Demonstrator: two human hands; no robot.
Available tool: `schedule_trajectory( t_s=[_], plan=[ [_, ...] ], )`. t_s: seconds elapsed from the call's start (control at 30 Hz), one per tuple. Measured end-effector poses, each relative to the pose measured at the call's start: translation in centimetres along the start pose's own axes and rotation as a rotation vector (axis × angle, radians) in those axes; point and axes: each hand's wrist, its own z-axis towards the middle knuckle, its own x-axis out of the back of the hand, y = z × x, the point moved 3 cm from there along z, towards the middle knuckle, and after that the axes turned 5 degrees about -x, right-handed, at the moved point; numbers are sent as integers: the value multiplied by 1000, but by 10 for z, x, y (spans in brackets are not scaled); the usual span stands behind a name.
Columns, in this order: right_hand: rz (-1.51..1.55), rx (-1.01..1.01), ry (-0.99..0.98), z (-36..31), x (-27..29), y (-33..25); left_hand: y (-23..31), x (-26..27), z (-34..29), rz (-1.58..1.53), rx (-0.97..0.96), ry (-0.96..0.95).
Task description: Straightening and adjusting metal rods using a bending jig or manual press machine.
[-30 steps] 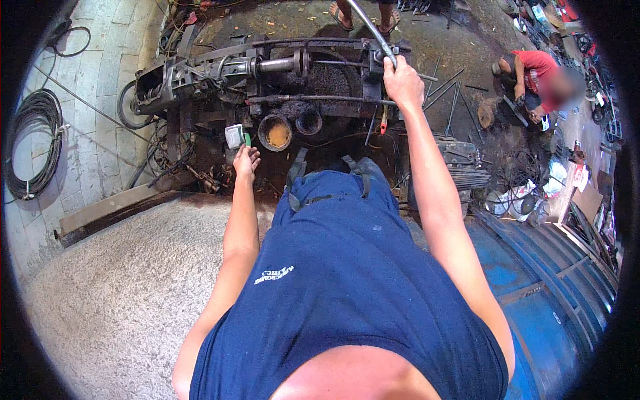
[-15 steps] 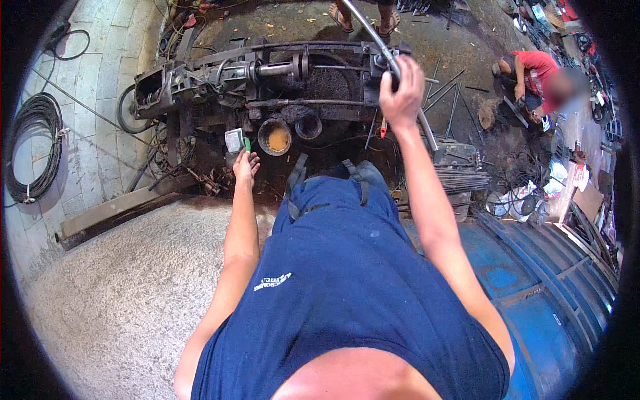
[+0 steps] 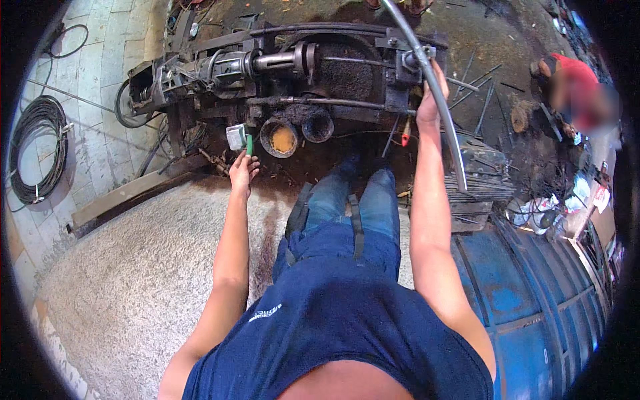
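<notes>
A long, curved grey metal bar [image 3: 454, 141] slants from the top edge across the right end of a greasy machine [image 3: 280, 63] and past my right forearm. My right hand [image 3: 431, 103] is around the bar from beneath, beside the machine's bolted block [image 3: 407, 63], and the bar hides part of the fingers. Lower left, my left hand [image 3: 244, 172] has its fingers closed at the lower end of a green handle [image 3: 250, 145]. That handle sits against a small pale box [image 3: 236, 137] in front of the machine.
Two round cans stand before the machine, one with orange-brown contents [image 3: 283, 139], one dark [image 3: 317, 125]. A cable coil [image 3: 40, 150] lies at left. Rods [image 3: 485, 107] litter the floor at right, near a crouching person in red [image 3: 577, 90]. A blue metal panel [image 3: 507, 287] lies lower right.
The bar now crosses in front of my right palm; before, that hand covered it from above. My right hand has shifted right and lower. My left hand stays at the green handle. The view has shifted.
</notes>
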Motion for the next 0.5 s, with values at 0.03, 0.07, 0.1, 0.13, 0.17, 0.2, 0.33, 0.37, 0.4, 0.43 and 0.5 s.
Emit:
schedule_trajectory(
  t_s=[0.03, 0.07, 0.1, 0.13, 0.17, 0.2, 0.33, 0.37, 0.4, 0.43, 0.5],
  plan=[
    [-14, -41, -35, 6, 2, 9, 0, -1, 0, 1, -4, 2],
    [56, -64, -30, 11, 7, 22, 1, -1, -1, 6, -3, 15],
    [128, -86, -29, 14, 8, 36, 2, -2, -2, 7, -5, 10],
    [118, -108, -57, 11, -6, 17, 2, -1, -3, 8, -4, 6],
    [106, -49, -138, 15, -8, 18, 2, 0, -4, 10, -3, 23],
    [102, -74, -149, 16, -9, 12, 3, -3, -5, 13, -12, 20],
    [124, -113, -156, 20, -27, -13, -3, -3, -5, -4, -34, 29],
    [165, -205, -139, 20, -28, -10, -5, -4, -5, -2, -41, 17],
    [216, -163, -79, 21, -35, -9, -5, -4, -5, -2, -37, 20],
    [214, -167, -81, 25, -33, -3, -6, -4, -5, -7, -41, 24],
    [278, -245, -203, 33, -30, 7, -7, -5, -4, -16, -40, 32]
  ],
)
